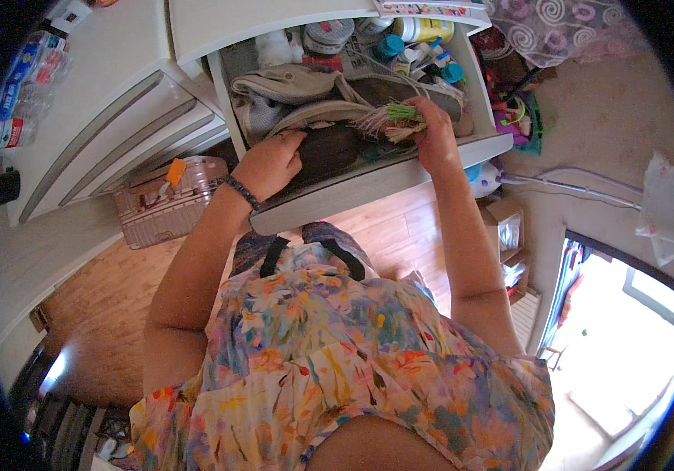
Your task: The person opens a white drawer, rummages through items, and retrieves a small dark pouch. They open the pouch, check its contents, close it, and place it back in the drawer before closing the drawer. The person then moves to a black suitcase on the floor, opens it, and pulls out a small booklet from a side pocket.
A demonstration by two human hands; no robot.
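Note:
An open white drawer (pixel 384 179) is in front of me, packed with things. My right hand (pixel 437 140) is closed around a bundle of thin pale strands (pixel 388 122) with a green part, held over the drawer's right side. In the drawer's left part, my left hand (pixel 270 163) has its fingers curled at the edge of a grey-beige cloth bag (pixel 290 85); what they grip is hidden. Beside those fingers lies a dark brown item (pixel 329 153), partly covered by the bag.
Several bottles with blue caps (pixel 388 47) and a round clear tub (pixel 329 35) fill the drawer's back. On the left, a pink suitcase (pixel 172 200) stands on the wood floor and plastic bottles (pixel 31 90) stand on a white surface. Cardboard boxes (pixel 504 224) are at the right.

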